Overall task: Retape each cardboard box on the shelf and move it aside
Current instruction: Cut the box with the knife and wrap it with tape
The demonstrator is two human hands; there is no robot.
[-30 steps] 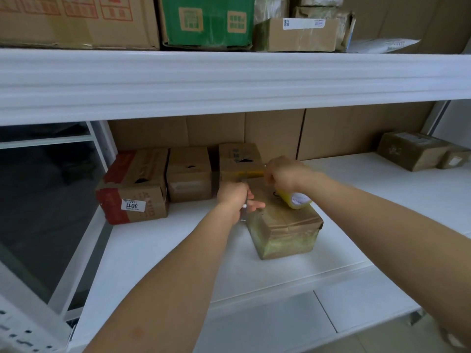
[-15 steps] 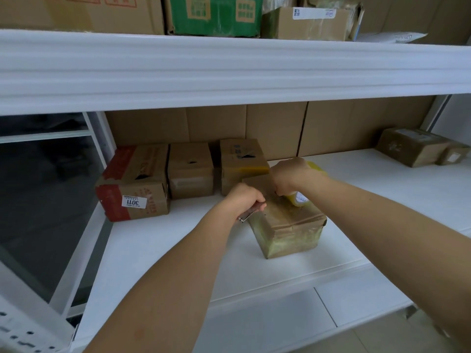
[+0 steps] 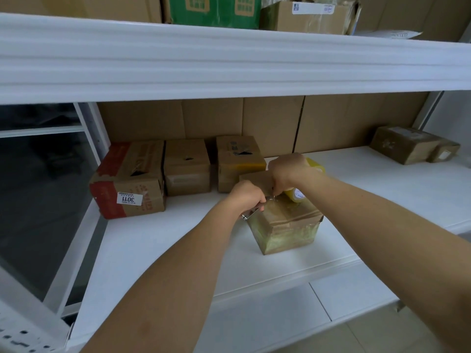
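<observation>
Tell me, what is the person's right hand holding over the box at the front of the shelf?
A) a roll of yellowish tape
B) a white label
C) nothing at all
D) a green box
A: the right hand grips a roll of yellowish tape just above the taped box, while the left hand holds a small metal tool beside it.

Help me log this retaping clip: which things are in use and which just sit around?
In use: front box, tape roll, metal cutter, left hand, right hand.
Idle: three boxes behind, two far-right boxes, top-shelf boxes.
</observation>
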